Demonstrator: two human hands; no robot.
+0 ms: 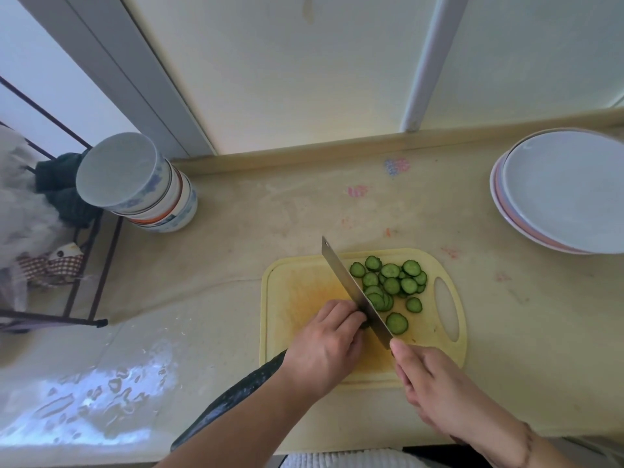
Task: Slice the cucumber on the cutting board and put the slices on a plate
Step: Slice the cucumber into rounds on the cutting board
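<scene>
The person's right hand (435,386) wraps the handle of a cleaver (354,292), while the left hand (329,346) curls its fingers down over the cucumber (236,393), pinning it near the near-left corner of the yellow cutting board (297,292). The long, dark, bumpy uncut length runs back under the left forearm, past the board's near edge and over the counter (270,211). To slice well, the blade should likely ride against the tucked knuckles, drop straight, and the left hand should creep back a little after each cut so the rounds stay even. Beyond the blade, a loose heap of slices (391,282) lies toward the board's far-right corner, thin, pale green with dark ridged rims. Farther off, at the counter's far-right edge, stacked plates (567,187) wait well apart from the board.
</scene>
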